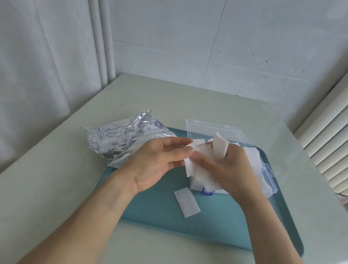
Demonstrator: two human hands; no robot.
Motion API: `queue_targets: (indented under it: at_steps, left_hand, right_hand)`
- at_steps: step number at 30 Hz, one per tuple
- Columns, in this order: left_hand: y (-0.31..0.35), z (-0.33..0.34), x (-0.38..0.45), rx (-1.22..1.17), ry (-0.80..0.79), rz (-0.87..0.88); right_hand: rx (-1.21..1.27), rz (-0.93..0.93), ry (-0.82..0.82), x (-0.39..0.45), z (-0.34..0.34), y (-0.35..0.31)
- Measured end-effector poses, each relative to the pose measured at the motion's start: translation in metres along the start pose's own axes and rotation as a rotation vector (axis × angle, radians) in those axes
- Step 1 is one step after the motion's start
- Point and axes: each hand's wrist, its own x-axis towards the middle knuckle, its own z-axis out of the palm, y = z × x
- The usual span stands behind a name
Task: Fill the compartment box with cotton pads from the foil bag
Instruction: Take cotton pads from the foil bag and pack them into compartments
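A clear compartment box (268, 171) with its lid (210, 128) raised stands on the right of a teal tray (213, 233); white cotton pads lie heaped in it. My right hand (226, 168) hovers over the box and grips a bunch of cotton pads (219, 148), some sticking upward. My left hand (158, 159) pinches the edge of one of those pads between thumb and fingertips. The crumpled silver foil bag (125, 137) with blue drawings lies at the tray's left end, behind my left hand. One loose pad (186, 202) lies flat on the tray in front of the box.
The tray sits on a pale table (41, 184). A curtain (40, 60) hangs at the left, a tiled wall (216, 42) stands behind, and a white radiator (336, 147) is at the right.
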Motion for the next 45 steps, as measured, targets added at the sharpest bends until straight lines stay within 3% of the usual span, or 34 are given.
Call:
queue_targets:
  at_steps: [6,12,17,21,24,30,33,39,43,45]
  left_hand:
    - [-0.008,0.015,0.000,-0.108,0.004,0.038]
    - [-0.014,0.014,0.002,0.074,0.215,0.059]
    - [-0.019,0.019,0.001,0.126,0.162,0.045]
    - [-0.015,0.023,-0.002,0.053,0.066,0.019]
    - [-0.018,0.020,0.001,0.110,0.142,0.037]
    - [-0.023,0.007,0.008,0.236,0.317,0.086]
    - [-0.024,0.003,0.008,0.373,0.390,0.147]
    - [-0.022,0.002,0.007,0.531,0.441,0.219]
    - [-0.025,0.005,0.005,0.618,0.368,0.245]
    - [-0.026,0.008,0.004,0.519,0.271,0.206]
  right_hand:
    - [0.332,0.016,0.121,-0.005,0.017,-0.004]
    - [0.474,0.026,0.179,-0.006,0.020,-0.004]
    - [0.331,0.034,0.136,-0.005,0.021,-0.002]
    - [0.214,0.005,0.210,-0.003,0.021,0.001]
    - [0.133,-0.033,0.188,-0.001,0.022,0.004]
    - [0.173,0.072,-0.179,-0.002,0.002,0.001]
    - [0.135,0.113,-0.249,-0.001,-0.010,0.002]
    - [0.296,0.159,-0.150,0.002,-0.017,0.001]
    - [0.079,0.092,-0.073,-0.003,-0.004,-0.003]
    - [0.056,0.026,-0.051,-0.004,0.004,-0.004]
